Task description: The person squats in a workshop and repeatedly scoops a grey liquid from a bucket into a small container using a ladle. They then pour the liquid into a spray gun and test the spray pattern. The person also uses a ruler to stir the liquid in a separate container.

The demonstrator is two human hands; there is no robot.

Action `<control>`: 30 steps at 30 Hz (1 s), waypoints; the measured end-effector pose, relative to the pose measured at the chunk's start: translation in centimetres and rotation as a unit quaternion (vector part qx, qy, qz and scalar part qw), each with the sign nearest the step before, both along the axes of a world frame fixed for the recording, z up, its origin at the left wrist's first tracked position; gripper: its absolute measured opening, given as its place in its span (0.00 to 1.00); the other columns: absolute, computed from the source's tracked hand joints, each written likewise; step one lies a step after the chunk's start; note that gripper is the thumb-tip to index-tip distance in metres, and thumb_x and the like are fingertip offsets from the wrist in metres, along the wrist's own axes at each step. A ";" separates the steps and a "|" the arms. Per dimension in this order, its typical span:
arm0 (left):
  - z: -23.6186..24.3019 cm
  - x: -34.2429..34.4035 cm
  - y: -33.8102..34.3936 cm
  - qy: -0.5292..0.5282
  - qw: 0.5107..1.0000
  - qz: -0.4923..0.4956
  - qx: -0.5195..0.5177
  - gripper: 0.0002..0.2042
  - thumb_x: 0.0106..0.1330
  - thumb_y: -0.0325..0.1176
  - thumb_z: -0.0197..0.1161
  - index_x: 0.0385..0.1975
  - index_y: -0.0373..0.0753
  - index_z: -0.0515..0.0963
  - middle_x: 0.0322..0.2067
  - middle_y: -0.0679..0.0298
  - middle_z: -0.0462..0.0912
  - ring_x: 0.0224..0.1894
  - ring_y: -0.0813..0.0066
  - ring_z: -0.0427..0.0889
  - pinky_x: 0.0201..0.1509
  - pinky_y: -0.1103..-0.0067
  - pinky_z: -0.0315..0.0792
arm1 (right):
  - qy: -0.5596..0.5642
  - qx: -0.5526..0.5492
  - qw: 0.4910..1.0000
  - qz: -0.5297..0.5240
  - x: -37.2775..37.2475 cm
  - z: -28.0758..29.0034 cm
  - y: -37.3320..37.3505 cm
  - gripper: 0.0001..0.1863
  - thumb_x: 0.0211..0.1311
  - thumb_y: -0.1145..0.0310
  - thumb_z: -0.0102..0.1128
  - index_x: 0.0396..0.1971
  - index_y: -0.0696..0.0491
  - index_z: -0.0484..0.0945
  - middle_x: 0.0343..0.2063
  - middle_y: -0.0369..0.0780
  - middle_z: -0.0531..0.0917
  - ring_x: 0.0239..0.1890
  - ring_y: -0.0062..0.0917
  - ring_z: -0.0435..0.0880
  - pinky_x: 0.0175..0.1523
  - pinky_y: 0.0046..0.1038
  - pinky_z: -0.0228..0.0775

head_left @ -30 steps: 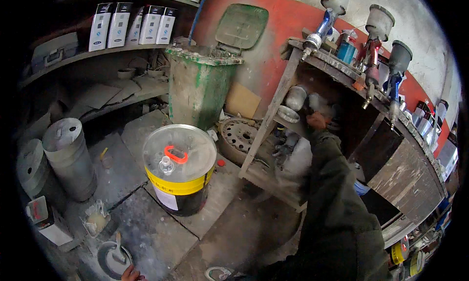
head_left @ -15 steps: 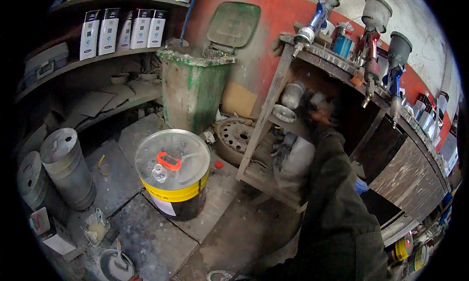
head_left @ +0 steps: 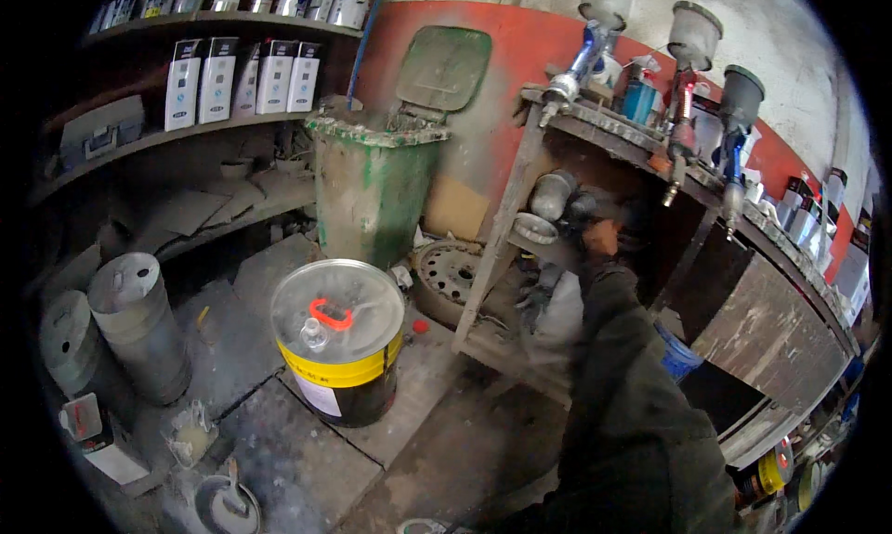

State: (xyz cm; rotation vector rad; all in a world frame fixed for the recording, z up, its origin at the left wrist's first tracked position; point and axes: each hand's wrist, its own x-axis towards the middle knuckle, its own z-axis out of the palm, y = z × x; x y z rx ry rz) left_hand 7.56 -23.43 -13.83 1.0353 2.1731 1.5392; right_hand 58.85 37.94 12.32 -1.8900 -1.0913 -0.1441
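Note:
My right arm, in a dark sleeve, reaches into the wooden cabinet (head_left: 502, 255) at the right. My right hand (head_left: 604, 238) is inside its upper compartment, blurred and in shadow; its fingers are mostly hidden, so I cannot tell whether it holds anything. Close by it on the shelf are a dusty rounded cup (head_left: 554, 195) and a round, light-coloured lid-like piece (head_left: 536, 228). Dark objects beside the hand are too dim to name. My left hand is out of the picture. A bowl (head_left: 203, 508) with a spatula (head_left: 234, 490) in it stands at the lower left.
A drum (head_left: 346, 358) with a yellow band and red handle stands mid-floor. Behind it are a green bin (head_left: 372, 200) and a wheel rim (head_left: 448, 272). Metal canisters (head_left: 139, 320) stand left. Spray guns (head_left: 681, 130) hang along the cabinet's top edge.
The view has shifted slightly, so the room sits a little differently in the picture. My right hand stays inside the cabinet. My left fingertips, at the bottom edge by the bowl before, have left the view.

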 end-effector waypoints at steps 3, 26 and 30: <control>-1.6 -0.7 -1.7 -0.007 1.000 0.007 0.008 0.11 0.70 0.33 0.56 0.43 0.32 0.78 0.32 0.58 0.82 0.32 0.72 0.80 0.35 0.77 0.74 | -0.011 0.034 0.999 -0.037 -1.8 -0.5 -1.6 0.19 0.58 0.62 0.59 0.44 0.58 0.71 0.35 0.49 0.80 0.36 0.43 0.80 0.40 0.42 0.71; 42.7 12.6 -8.5 -0.198 0.951 -0.057 -0.230 0.12 0.65 0.39 0.56 0.38 0.36 0.80 0.22 0.59 0.78 0.25 0.67 0.75 0.32 0.69 0.70 | 0.310 -0.324 0.837 0.312 -5.5 18.0 -42.3 0.26 0.58 0.48 0.64 0.14 0.56 0.79 0.13 0.35 0.78 0.17 0.17 0.75 0.24 0.25 0.67; 54.1 18.2 -3.8 -0.236 0.920 -0.208 -0.234 0.14 0.68 0.38 0.54 0.43 0.35 0.79 0.30 0.55 0.78 0.31 0.61 0.76 0.40 0.67 0.72 | 0.414 -0.258 0.850 0.201 5.5 25.2 -46.7 0.27 0.60 0.45 0.59 0.20 0.56 0.81 0.16 0.35 0.80 0.18 0.16 0.77 0.24 0.23 0.69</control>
